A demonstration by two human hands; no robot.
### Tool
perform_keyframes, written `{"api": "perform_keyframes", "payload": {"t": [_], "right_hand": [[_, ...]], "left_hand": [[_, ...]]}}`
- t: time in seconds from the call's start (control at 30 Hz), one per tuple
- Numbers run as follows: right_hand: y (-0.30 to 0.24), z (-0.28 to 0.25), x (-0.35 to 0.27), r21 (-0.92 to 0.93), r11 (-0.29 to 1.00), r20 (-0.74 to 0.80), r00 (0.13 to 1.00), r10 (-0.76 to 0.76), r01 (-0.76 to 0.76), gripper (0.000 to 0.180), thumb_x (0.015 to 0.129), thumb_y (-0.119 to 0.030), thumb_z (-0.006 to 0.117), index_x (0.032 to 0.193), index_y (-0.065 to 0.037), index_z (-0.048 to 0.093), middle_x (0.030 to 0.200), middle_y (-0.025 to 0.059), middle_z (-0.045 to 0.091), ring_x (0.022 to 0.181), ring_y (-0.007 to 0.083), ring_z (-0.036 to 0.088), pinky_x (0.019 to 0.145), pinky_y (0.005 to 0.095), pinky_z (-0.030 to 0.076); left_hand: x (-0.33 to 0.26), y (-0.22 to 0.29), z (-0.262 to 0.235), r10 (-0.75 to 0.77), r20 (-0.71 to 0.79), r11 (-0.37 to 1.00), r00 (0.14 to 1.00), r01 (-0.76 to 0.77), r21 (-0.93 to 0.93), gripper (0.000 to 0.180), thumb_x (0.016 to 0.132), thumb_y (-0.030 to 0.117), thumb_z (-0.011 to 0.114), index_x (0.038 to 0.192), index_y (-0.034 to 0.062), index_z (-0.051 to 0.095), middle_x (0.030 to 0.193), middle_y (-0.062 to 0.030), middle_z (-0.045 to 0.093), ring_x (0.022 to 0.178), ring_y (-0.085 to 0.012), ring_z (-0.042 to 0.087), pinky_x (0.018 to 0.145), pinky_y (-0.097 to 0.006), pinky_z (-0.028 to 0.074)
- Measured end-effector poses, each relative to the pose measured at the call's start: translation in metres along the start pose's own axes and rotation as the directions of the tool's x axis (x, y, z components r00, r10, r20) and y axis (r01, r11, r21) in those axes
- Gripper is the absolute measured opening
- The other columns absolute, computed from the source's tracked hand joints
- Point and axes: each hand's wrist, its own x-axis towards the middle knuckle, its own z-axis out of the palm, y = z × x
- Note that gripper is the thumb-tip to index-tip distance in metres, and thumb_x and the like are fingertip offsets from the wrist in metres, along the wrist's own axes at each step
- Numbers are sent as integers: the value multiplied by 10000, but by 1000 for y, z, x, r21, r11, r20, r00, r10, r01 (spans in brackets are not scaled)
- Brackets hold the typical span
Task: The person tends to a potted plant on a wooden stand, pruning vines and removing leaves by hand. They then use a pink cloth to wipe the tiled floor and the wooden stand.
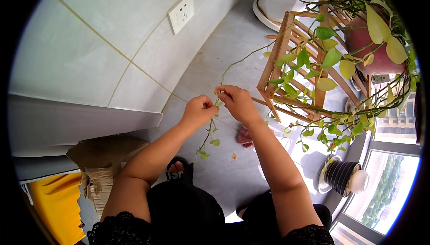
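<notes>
A long trailing vine with small green leaves runs from the potted plant to my hands, and its leafy end hangs below them. My left hand is closed in a pinch on the stem. Just above and to the right, my right hand pinches the same vine, where a small brownish, dry-looking bit shows at the fingertips. Whether the right fingers grip the stem or only that bit is hard to make out.
A wooden slatted stand holds a reddish pot at the right. A striped pot stands by the window. A crumpled reddish thing and a dry leaf lie on the floor. Cardboard is at the left.
</notes>
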Motion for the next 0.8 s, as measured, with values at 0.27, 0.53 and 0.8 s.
{"api": "perform_keyframes", "payload": {"t": [0.27, 0.53, 0.8], "right_hand": [[2, 19, -26, 319, 936, -333, 906, 261, -152, 134, 891, -86, 581, 977, -22, 660, 795, 84, 644, 635, 149, 605, 596, 261, 481], [-22, 52, -59, -556, 787, 5, 948, -319, 268, 241, 668, -45, 635, 897, -110, 672, 791, 53, 596, 801, 253, 599, 693, 370, 492], [-17, 17, -50, -463, 854, -98, 944, -314, 236, 136, 750, -46, 625, 859, -102, 685, 737, 45, 634, 664, 224, 601, 581, 322, 472]], "left_hand": [[2, -2, -5, -426, 215, 790, 879, 477, -386, 133, 798, 145, 646, 740, 75, 549, 598, 29, 473, 462, -57, 399, 391, -224, 282], [30, -88, -5, -278, 638, 394, 718, 691, -606, 169, 886, 97, 438, 912, 34, 593, 922, -104, 630, 860, -204, 627, 770, -371, 536], [20, -42, 2, -634, 424, 378, 647, 738, -559, 162, 845, 185, 587, 719, 119, 509, 634, -7, 527, 496, -92, 476, 402, -215, 357]]}}
